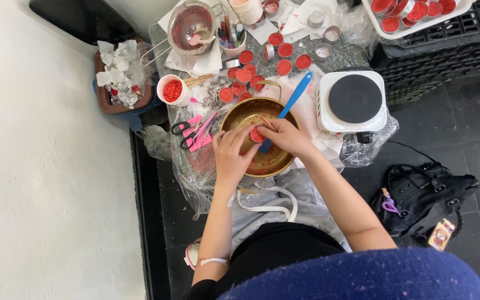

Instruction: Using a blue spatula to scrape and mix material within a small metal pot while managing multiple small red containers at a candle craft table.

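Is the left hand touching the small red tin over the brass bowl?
Touching. The head view shows the left hand with its fingers closed on the edge of the small red tin, no gap visible, above the brass bowl.

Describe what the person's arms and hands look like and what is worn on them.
Both arms are bare to well above the elbow, with no sleeves in view. The left hand and right hand wear no gloves. A thin white band circles the left upper arm.
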